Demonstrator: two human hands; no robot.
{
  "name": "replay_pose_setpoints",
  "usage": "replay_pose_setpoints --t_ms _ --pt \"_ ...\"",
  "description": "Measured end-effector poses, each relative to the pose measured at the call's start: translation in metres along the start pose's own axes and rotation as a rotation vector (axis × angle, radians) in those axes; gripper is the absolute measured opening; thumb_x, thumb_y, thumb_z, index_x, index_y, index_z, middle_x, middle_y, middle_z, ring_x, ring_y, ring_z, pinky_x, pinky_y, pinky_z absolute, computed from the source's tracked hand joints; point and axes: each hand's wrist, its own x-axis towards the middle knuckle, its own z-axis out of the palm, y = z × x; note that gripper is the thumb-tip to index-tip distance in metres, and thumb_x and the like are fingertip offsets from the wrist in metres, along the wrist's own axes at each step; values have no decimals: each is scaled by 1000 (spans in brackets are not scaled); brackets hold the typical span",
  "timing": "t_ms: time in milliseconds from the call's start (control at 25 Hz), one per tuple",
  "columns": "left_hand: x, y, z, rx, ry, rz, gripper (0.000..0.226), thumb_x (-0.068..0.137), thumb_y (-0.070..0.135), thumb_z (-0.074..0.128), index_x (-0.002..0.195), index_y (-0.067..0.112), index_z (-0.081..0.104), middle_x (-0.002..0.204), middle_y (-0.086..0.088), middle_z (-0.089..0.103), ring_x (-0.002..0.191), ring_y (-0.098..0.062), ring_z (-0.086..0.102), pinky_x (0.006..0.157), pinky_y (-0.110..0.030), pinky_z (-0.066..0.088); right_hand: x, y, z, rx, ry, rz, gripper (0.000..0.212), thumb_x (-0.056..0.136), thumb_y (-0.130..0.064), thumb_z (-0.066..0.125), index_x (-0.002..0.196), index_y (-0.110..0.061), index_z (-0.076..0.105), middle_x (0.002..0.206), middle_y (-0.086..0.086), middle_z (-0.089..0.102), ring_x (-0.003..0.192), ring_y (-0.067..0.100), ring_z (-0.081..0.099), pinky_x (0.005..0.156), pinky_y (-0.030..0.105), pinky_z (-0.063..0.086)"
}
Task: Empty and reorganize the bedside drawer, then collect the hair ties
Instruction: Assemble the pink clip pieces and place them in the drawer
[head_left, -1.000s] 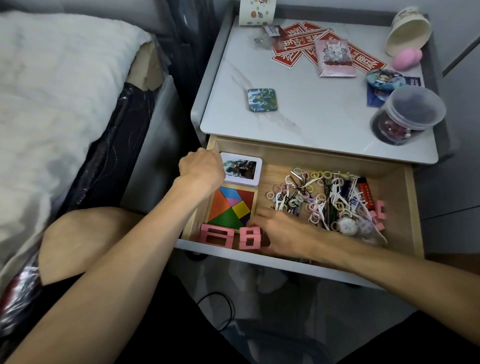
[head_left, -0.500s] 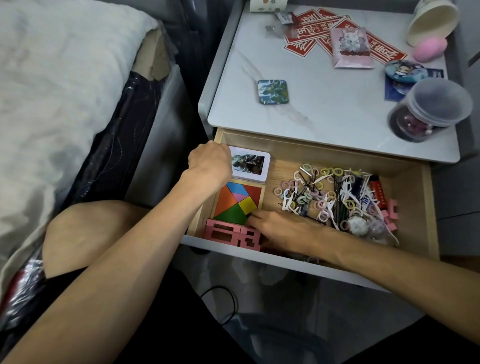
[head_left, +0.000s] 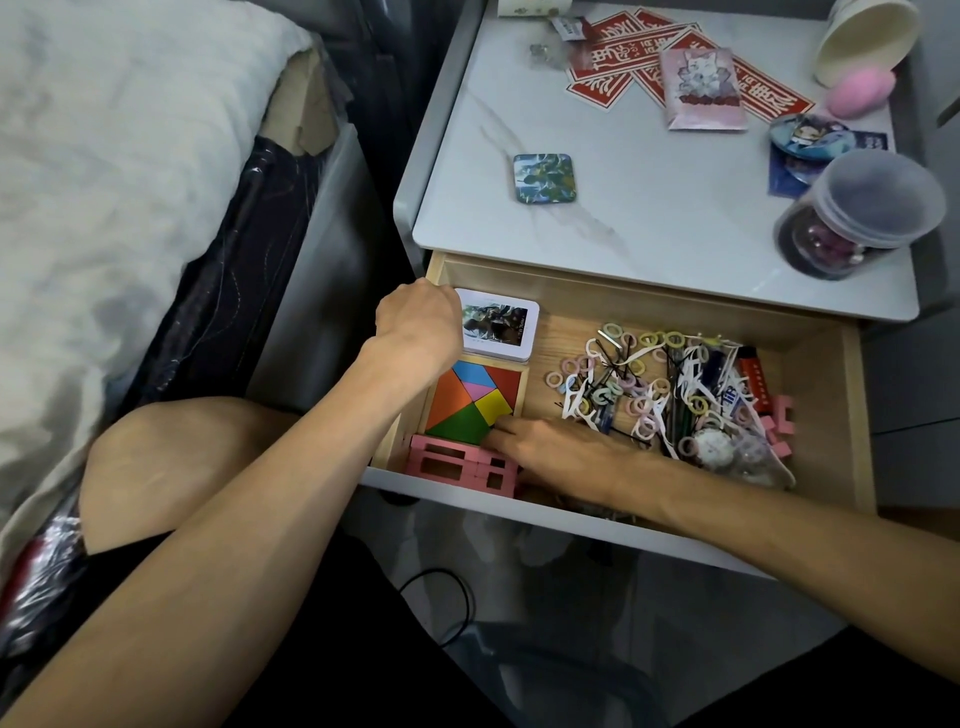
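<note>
Beside the bed (head_left: 130, 182) stands a nightstand (head_left: 649, 218), its drawer (head_left: 860, 415) open.

Just the one view here, a wide-angle cam on the person's head, tilted forward and down. It sits pretty close above the open light-wood drawer (head_left: 675, 296), which lands right of centre. The white marble-look worktop (head_left: 649, 208) of the bedside cabinet fills the top, and the bed with a pale grey blanket (head_left: 104, 182) runs down the left. Both bare forearms come in from the bottom corners, left hand (head_left: 421, 322) and right hand (head_left: 561, 452) over the drawer. A bare knee (head_left: 171, 457) shows lower left.
</note>
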Motion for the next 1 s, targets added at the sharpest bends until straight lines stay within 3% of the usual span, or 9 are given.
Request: replay_pose_setpoints --t_ms 120,200,280,400,520,600,720,840,1000 --pt "1 0 0 69 4 0 37 95 12 55 131 3 52 127 -17 57 115 -34 57 76 -36 46 -8 7 -4 144 -53 62 57 87 -5 67 139 -17 46 132 6 49 111 19 59 91 30 56" --pt "-2 4 -4 139 61 -14 35 96 18 56 129 7 54 124 -13 59 114 -32 59 72 -35 41 -27 16 -24 214 -32 131 61 88 -10 69 142 -20 43 142 1 44 116 9 54 99 17 46" --pt "-11 15 -8 187 195 16 27 97 20 55 122 11 59 117 -10 63 109 -30 61 70 -34 37 -53 35 -52 217 51 232 39 92 -16 65 130 -20 56 130 -5 52 105 5 59 91 13 48" --pt "-25 41 -1 3 359 277 16 95 27 59 108 18 65 105 -6 67 99 -28 66 71 -31 44 -99 75 -83 34 95 507 17 93 -9 58 104 -18 67 104 2 68 93 18 67 79 33 56" --pt "-37 77 11 -426 25 642 20 93 31 66 112 25 68 111 2 70 90 -13 68 87 -34 55 -135 90 -89 -318 -135 730 23 91 -4 52 108 -12 65 102 10 69 94 27 68 74 35 53" --pt "-46 104 27 -452 -112 798 25 93 25 66 117 24 67 117 3 69 87 -7 66 92 -33 54 -146 90 -80 -459 -276 734 35 92 -4 48 125 -10 58 117 8 65 107 26 65 78 34 50" --pt "-54 133 55 -299 -129 964 33 91 8 63 122 20 65 125 -5 64 89 -10 63 94 -30 52 -159 104 -63 -593 -280 640 64 83 -18 65 142 -4 43 124 8 64 112 26 62 87 34 48" --pt "-53 146 69 -212 -65 1039 31 90 1 61 118 14 62 119 -8 62 96 -19 65 97 -36 51 -168 116 -57 -624 -309 618 92 46 -32 89 126 0 59 97 11 72 87 28 70 74 34 51" --pt "-48 149 79 -176 -68 1046 30 93 14 65 122 12 58 118 -9 58 95 -23 65 82 -33 56 -168 111 -56 -560 -256 585 68 74 -33 73 132 -7 49 108 8 68 99 26 65 88 35 45"
